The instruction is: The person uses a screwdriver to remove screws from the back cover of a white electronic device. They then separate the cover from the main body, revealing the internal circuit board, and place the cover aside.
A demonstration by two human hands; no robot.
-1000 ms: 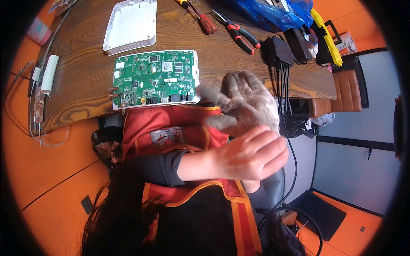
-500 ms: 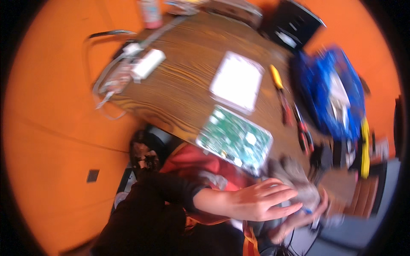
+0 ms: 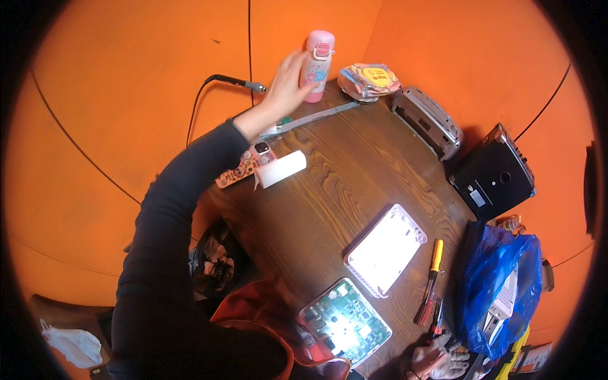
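At the far side of the table, my left hand (image 3: 288,85) is wrapped around a pink and white drinking bottle (image 3: 316,75). The bottle is upright; whether its base touches the table, I cannot tell. My right hand (image 3: 425,362), partly cut off at the lower edge, is beside crumpled grey gloves (image 3: 451,361), its fingers too unclear to read. A green circuit board (image 3: 373,323) in a white casing lies at the near table edge. Just beyond it is a white plastic cover (image 3: 385,250).
A patterned phone (image 3: 235,172) and white roll (image 3: 282,170) lie at left. A wipes pack (image 3: 367,81), grey device (image 3: 429,123) and black speaker box (image 3: 494,177) line the back. At right are a yellow-handled screwdriver (image 3: 437,256) and a blue plastic bag (image 3: 472,297).
My left hand has moved from near the grey gloves to the far side of the table and taken hold of the bottle. The view has swung, so everything sits lower in it.
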